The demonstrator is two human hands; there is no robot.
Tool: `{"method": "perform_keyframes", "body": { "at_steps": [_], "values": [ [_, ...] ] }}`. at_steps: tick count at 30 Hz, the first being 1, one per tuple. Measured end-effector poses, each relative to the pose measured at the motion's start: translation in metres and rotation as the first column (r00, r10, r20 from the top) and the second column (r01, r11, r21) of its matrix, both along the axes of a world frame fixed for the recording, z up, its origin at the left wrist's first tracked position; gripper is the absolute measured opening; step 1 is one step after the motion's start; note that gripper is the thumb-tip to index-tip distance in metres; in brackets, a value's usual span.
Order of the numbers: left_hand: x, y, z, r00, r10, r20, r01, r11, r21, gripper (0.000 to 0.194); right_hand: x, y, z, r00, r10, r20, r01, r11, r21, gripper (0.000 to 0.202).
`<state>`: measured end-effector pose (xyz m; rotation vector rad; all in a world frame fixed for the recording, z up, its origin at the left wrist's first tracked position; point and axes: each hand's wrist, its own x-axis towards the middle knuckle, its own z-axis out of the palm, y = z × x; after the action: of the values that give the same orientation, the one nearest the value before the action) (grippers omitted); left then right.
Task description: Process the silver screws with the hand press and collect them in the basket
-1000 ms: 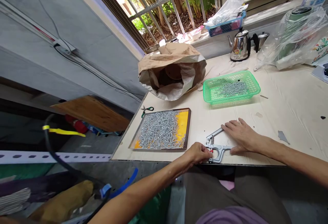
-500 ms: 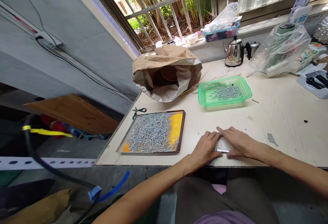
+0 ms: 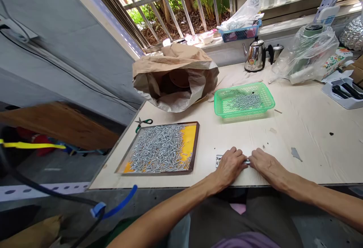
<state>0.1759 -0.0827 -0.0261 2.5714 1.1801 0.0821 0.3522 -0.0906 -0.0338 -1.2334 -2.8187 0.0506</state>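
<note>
Both hands lie palm-down at the near edge of the table [image 3: 306, 127], side by side, forearms coming in from the bottom of the view. Left hand [image 3: 230, 166] flat, fingers extended and close together, covering most of a metal hand tool [image 3: 218, 160]; only its left end pokes out beside the fingers, plus a thin sliver of metal in the gap between the two hands. Right hand [image 3: 266, 166] also flat, fingers together and pointing left, fingertips touching that sliver. Neither hand is curled round anything (pressing down, not gripping, as far as can be seen). Tool lies flat on the table, just right of the tray.

Tray [image 3: 195, 142], brown-rimmed with yellow base, holds a heap of silver screws [image 3: 159, 147], left of the hands. Green basket [image 3: 268, 98] with more screws sits further back, well apart from the hands. Brown paper bag [image 3: 176, 77] behind the tray, mouth open. Green-handled scissors [image 3: 143, 122] at the tray's far left corner. Steel kettle [image 3: 253, 55] by the window.
</note>
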Motion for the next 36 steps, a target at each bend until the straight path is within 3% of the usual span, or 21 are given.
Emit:
{"method": "perform_keyframes", "body": {
  "at_steps": [3, 6, 9, 11, 14, 19, 22, 24, 26, 32, 34, 36],
  "values": [
    [0.003, 0.002, -0.004, 0.999, 0.046, -0.021, -0.045, 0.998, 0.038, 0.013, -0.001, 0.004, 0.0, 1.0, 0.007, -0.019, -0.007, 1.0, 0.001, 0.018],
    [0.005, -0.003, -0.01, 0.994, 0.105, 0.032, -0.108, 0.987, 0.119, 0.017, 0.005, 0.017, 0.008, 0.998, -0.008, -0.065, 0.004, 0.998, -0.055, 0.009],
    [0.008, -0.018, -0.023, 0.977, 0.132, 0.165, -0.174, 0.948, 0.268, 0.023, 0.019, 0.035, 0.014, 0.993, 0.017, -0.118, -0.034, 0.99, -0.136, 0.036],
    [0.01, -0.03, -0.032, 0.97, 0.097, 0.223, -0.169, 0.928, 0.333, 0.022, 0.026, 0.048, 0.012, 0.99, 0.042, -0.138, -0.065, 0.985, -0.159, 0.032],
    [0.017, -0.039, -0.039, 0.971, 0.055, 0.231, -0.131, 0.935, 0.329, 0.023, 0.029, 0.066, 0.007, 0.992, 0.006, -0.129, -0.02, 0.994, -0.104, 0.015],
    [0.025, -0.037, -0.037, 0.982, 0.068, 0.175, -0.111, 0.963, 0.246, 0.025, 0.001, 0.079, 0.017, 0.991, -0.13, 0.001, 0.13, 0.991, -0.001, 0.02],
    [0.028, -0.035, -0.039, 0.979, 0.071, 0.192, -0.111, 0.972, 0.208, 0.026, -0.032, 0.068, 0.031, 0.998, 0.061, 0.011, -0.061, 0.998, -0.014, 0.019],
    [0.029, -0.035, -0.043, 0.977, 0.075, 0.2, -0.109, 0.981, 0.163, 0.03, -0.055, 0.058, 0.037, 0.967, 0.255, -0.015, -0.256, 0.966, -0.037, 0.021],
    [0.03, -0.036, -0.048, 0.979, 0.077, 0.191, -0.102, 0.987, 0.123, 0.034, -0.074, 0.051, 0.039, 0.933, 0.358, -0.017, -0.359, 0.933, -0.037, 0.022],
    [0.037, -0.036, -0.061, 0.987, 0.043, 0.152, -0.069, 0.983, 0.169, 0.038, -0.108, 0.05, 0.025, 0.89, 0.455, -0.014, -0.455, 0.89, -0.001, 0.021],
    [0.037, -0.035, -0.059, 0.983, 0.049, 0.175, -0.085, 0.975, 0.206, 0.039, -0.11, 0.05, 0.027, 0.888, 0.436, -0.146, -0.44, 0.898, 0.009, 0.019],
    [0.028, -0.033, -0.05, 0.975, 0.046, 0.217, -0.102, 0.961, 0.256, 0.037, -0.105, 0.055, 0.04, 0.861, 0.37, -0.35, -0.376, 0.925, 0.054, 0.02]
  ]
}}
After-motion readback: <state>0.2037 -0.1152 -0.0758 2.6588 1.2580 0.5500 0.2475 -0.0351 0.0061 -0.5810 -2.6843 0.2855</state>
